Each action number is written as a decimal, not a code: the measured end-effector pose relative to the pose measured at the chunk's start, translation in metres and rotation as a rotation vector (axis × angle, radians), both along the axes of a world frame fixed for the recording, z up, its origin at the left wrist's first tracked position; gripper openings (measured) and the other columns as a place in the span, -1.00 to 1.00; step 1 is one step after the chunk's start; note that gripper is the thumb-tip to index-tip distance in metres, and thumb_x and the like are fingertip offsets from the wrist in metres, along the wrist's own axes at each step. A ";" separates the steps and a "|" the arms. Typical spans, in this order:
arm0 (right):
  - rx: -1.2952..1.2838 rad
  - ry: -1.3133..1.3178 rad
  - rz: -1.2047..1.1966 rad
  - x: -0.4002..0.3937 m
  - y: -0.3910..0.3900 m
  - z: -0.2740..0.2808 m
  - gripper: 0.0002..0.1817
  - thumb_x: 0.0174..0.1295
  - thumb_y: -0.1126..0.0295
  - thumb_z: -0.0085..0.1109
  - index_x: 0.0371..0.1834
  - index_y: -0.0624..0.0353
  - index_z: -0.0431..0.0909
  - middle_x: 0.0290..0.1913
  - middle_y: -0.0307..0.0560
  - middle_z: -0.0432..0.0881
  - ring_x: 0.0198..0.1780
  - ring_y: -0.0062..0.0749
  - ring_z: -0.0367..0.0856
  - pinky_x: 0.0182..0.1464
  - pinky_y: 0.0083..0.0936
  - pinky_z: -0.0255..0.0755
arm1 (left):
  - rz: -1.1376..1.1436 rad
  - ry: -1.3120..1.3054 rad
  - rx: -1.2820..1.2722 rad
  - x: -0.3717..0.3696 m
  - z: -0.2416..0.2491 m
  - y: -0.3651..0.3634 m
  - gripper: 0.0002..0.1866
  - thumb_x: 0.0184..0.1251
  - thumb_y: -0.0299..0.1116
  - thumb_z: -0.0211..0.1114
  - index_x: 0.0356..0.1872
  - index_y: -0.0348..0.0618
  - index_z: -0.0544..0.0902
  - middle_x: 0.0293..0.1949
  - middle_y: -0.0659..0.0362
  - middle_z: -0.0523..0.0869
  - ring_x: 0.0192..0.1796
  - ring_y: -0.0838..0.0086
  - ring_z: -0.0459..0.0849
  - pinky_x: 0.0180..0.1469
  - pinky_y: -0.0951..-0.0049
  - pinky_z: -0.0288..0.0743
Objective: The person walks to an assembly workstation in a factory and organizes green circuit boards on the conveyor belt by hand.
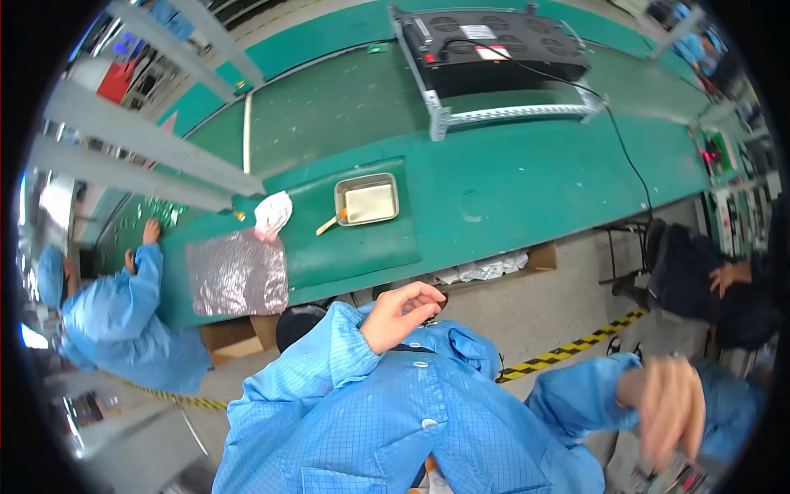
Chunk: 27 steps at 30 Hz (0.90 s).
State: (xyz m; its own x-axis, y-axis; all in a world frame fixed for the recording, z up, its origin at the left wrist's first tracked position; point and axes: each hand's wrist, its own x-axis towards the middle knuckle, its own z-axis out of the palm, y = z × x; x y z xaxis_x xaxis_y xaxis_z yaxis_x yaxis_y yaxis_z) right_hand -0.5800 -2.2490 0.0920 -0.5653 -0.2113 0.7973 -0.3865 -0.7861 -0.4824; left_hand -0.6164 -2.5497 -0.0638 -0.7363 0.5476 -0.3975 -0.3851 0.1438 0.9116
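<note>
My left hand (401, 317) is held in front of my blue work jacket (362, 412), its fingers loosely bent and a gap showing between thumb and forefinger. Off to the right, away from the bench, my right hand (671, 407) hangs with fingers stretched downward, blurred by motion. Beyond my left hand, a shallow metal tray (370, 203) lies on the green mat (329, 259). A small wooden-handled brush (331, 222) leans at the tray's near left corner. Crumpled white cloth (273, 214) and a sheet of silvery bubble wrap (239, 273) lie farther left.
A black fan unit (502, 70) in a metal frame stands at the bench's back, its cable (621, 140) running right. Grey posts (140, 140) rise at left. A person in blue (123, 296) works there; a seated person (699, 276) is right. Cardboard boxes (539, 257) sit below the bench.
</note>
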 end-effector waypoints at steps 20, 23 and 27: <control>1.004 -1.029 0.099 -0.060 -0.133 -0.206 -0.65 0.38 0.36 -0.07 0.15 0.30 0.45 -0.06 -0.02 0.65 -0.11 -0.45 0.61 -0.06 -0.54 0.46 | 0.585 0.008 -0.098 0.048 -0.076 -0.088 -0.89 0.22 -0.48 0.30 -0.24 -0.22 0.60 -0.39 0.30 0.62 -0.32 0.69 0.55 -0.25 0.64 0.46; 1.004 -1.024 0.035 -0.062 -0.160 -0.208 -0.66 0.38 0.38 -0.07 0.14 0.29 0.46 -0.08 -0.04 0.65 -0.15 -0.49 0.61 -0.09 -0.58 0.47 | 0.606 0.012 -0.112 0.039 -0.075 -0.120 -0.91 0.22 -0.49 0.29 -0.28 -0.22 0.59 -0.41 0.30 0.61 -0.35 0.70 0.54 -0.28 0.65 0.45; 1.066 -1.002 0.042 -0.067 -0.212 -0.214 -0.68 0.36 0.38 -0.02 0.13 0.26 0.47 -0.10 -0.06 0.65 -0.16 -0.49 0.61 -0.11 -0.60 0.47 | 0.663 -0.002 -0.118 0.025 -0.074 -0.168 -0.93 0.23 -0.49 0.29 -0.30 -0.22 0.58 -0.41 0.31 0.61 -0.37 0.72 0.53 -0.31 0.66 0.43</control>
